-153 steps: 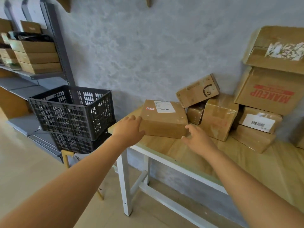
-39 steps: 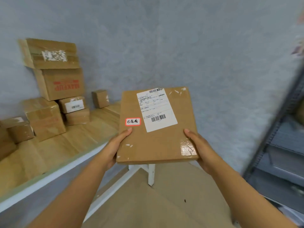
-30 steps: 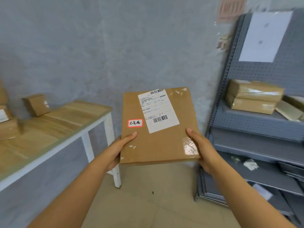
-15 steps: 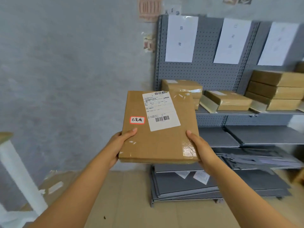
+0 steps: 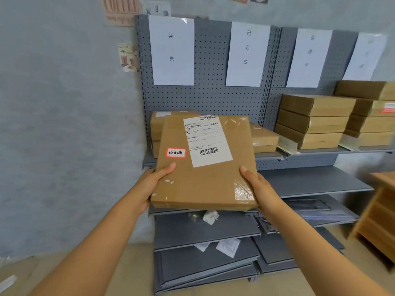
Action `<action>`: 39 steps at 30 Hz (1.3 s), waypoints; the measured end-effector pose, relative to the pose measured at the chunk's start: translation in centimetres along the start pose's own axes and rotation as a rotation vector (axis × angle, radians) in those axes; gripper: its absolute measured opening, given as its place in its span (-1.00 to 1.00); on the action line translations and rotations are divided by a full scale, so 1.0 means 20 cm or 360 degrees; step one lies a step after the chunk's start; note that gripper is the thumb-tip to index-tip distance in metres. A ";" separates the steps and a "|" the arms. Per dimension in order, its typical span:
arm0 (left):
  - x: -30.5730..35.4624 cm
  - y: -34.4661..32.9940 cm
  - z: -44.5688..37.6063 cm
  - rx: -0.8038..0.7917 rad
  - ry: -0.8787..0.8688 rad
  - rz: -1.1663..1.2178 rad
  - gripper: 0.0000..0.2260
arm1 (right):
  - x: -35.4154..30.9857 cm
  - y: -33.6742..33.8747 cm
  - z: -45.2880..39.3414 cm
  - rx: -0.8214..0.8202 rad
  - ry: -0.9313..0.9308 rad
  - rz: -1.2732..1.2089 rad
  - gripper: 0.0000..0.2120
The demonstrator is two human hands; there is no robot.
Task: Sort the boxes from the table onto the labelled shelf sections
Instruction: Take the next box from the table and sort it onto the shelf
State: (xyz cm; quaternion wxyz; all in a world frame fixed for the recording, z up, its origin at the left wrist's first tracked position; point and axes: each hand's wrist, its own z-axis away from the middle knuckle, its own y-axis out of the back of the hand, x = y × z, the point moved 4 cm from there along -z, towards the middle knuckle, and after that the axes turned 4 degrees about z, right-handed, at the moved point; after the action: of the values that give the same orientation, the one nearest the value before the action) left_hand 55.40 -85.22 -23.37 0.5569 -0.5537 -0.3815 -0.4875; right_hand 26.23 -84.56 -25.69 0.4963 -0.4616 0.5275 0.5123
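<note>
I hold a flat brown cardboard box [image 5: 203,180] level in front of me, with a white shipping label and a small red-edged sticker reading 已完成 on top. My left hand [image 5: 150,184] grips its near-left corner, thumb on top. My right hand [image 5: 259,188] grips its near-right corner, thumb on top. Behind the box stands a grey pegboard shelf [image 5: 299,154] with white paper signs: 异常 [image 5: 171,51] at the left, 已完成 [image 5: 246,53] beside it, two more to the right. Boxes [image 5: 158,127] lie under the first sign, one box [image 5: 264,138] under the second.
Stacks of flat boxes [image 5: 314,120] fill the right shelf sections. A lower grey shelf board [image 5: 310,182] is bare. Loose grey shelf boards [image 5: 203,259] and paper scraps lie on the floor under the shelf. A wooden unit [image 5: 382,214] stands at the right edge.
I lifted the box off the table with both hands and turned right from the table to face the labelled shelf. The shelf is closer now; my grip on the box is unchanged.
</note>
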 end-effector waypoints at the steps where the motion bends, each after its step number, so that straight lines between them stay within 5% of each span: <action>1: 0.00 -0.08 -0.05 0.0010 -0.0007 0.0008 -0.53 | -0.02 0.09 -0.06 0.0001 0.0007 0.0013 -0.15; 12: 0.13 -0.65 -0.62 0.0104 -0.0133 0.0001 -0.61 | -0.23 0.65 -0.68 -0.0107 0.0172 0.0028 -0.16; 20: 0.25 -0.82 -1.26 0.0011 -0.0105 -0.0145 -0.27 | -0.32 0.88 -1.23 -0.0082 0.0257 0.0053 -0.11; 27: 0.34 -1.06 -1.70 -0.0075 -0.0174 -0.0137 -0.42 | -0.40 1.14 -1.64 0.0003 0.0217 0.0077 -0.01; 35: 0.26 -1.25 -2.01 0.0017 -0.0123 -0.0087 -0.45 | -0.36 1.32 -1.96 -0.0027 0.0104 0.0054 -0.12; 39: 0.19 -1.29 -2.10 0.0111 -0.0018 -0.0100 -0.57 | -0.32 1.35 -2.08 -0.0177 -0.0003 -0.0004 -0.48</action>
State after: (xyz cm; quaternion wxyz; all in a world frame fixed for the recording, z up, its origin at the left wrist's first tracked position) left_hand 26.57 -124.96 -17.51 0.5582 -0.5244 -0.4185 -0.4881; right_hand -2.28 -124.96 -17.73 0.4710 -0.4886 0.4972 0.5406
